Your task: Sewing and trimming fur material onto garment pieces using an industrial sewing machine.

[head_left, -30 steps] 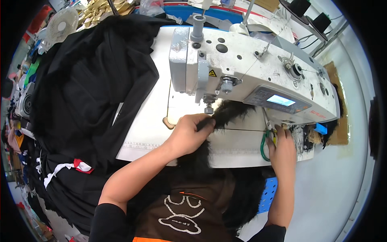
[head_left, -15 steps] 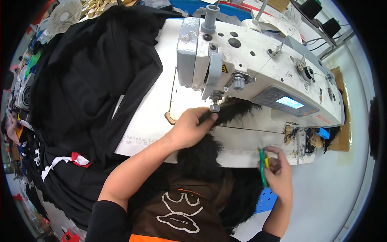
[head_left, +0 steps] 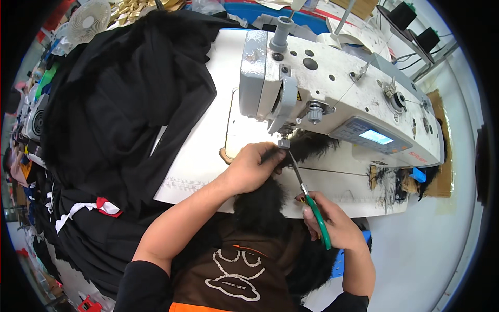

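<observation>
My left hand [head_left: 253, 167] pinches a strip of black fur [head_left: 310, 147] just under the needle area of a white sewing machine [head_left: 332, 88]. The fur passes beneath the presser area and hangs down over the table's front edge toward my lap. In my right hand [head_left: 332, 221] is a pair of scissors [head_left: 306, 195] with green handles. Their metal blades point up and left, with the tips beside the fur and the left fingertips. Whether the blades touch the fur I cannot tell.
Black fabric [head_left: 130, 93] is heaped on the left of the white sewing table [head_left: 179, 182]. A lit control screen [head_left: 376, 137] faces me on the machine. Thread cones [head_left: 402, 14] stand at the back right. Fur scraps [head_left: 385, 179] lie at the table's right end. A fan [head_left: 89, 21] is far left.
My right hand has moved left and swung the scissors up, bringing the blades to the fur near the needle. The left hand keeps its pinch. The whole view has shifted slightly.
</observation>
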Tool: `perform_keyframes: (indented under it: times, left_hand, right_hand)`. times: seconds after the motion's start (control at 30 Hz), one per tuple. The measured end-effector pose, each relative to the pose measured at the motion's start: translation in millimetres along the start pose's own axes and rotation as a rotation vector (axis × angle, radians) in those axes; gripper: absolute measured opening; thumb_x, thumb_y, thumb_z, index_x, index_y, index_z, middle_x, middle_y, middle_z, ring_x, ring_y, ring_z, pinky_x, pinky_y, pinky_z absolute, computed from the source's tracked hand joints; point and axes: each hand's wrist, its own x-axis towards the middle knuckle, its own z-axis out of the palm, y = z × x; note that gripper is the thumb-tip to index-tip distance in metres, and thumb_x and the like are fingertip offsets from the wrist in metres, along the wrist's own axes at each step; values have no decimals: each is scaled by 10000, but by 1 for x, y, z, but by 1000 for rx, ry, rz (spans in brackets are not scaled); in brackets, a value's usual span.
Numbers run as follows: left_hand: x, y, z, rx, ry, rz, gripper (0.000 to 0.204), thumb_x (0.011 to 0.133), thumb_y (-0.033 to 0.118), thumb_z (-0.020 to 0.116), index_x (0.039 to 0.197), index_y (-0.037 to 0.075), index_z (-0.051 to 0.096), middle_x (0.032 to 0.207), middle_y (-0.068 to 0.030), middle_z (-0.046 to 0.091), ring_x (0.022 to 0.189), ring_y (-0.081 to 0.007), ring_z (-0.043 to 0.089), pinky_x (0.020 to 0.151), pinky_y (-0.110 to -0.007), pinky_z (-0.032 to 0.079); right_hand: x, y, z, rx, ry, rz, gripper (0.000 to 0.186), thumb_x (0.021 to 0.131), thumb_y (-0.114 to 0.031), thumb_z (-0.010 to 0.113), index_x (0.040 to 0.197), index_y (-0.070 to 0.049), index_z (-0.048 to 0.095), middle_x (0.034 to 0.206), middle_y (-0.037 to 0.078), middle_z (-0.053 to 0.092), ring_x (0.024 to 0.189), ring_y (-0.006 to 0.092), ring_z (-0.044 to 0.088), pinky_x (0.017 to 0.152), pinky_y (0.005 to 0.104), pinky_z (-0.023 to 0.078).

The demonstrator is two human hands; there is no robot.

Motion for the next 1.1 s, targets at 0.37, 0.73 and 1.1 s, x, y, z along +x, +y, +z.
perform_keyframes:
  times: [0.37,0.73,1.1]
  left_hand:
    - [2,7,-5,-21,-61,-70,312,1103,273,669,1029,-26,718,765,-24,704,680,-90,627,646,-292,518]
    - [7,2,-11,-95,-129,-131,340,1125,295,633,1027,-19,719,728,-7,659,625,-78,560,603,-282,477]
    - [12,-4,-22,-173,-275,-96,278,1127,236,623,1086,-20,726,850,25,672,761,-49,556,700,-243,471]
  right_hand:
    - [15,3,-3,-87,49,-102,435,1111,-342,655,1386,-15,577,750,-7,553,602,92,526,562,282,452]
    - [25,-2,-10,-100,49,-81,457,1069,-354,725,1332,3,612,698,-23,579,536,85,536,495,274,421]
    - [31,7,-16,-89,31,-132,445,1079,-401,701,1266,-6,617,688,-24,556,534,83,530,490,267,421]
